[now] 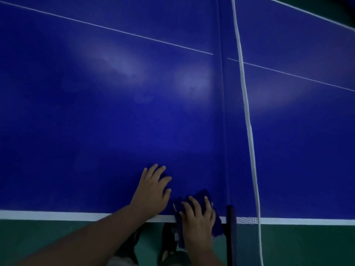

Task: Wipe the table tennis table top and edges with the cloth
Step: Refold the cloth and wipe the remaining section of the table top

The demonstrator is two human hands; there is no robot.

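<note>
At the near edge of the blue worktop [115, 121], just left of the net post [231, 215], a dark blue cloth [201, 196] lies bunched, draped over the white border line with its long axis running from the surface down past the edge. Its texture reads as soft, folded fabric. Right hand [197, 217] presses flat on the cloth, fingers spread, lightly bent. Left hand [153, 191] rests palm-down on the smooth, matte worktop beside it, fingers splayed wide, holding nothing. A white-taped net [247, 120] crosses the worktop.
</note>
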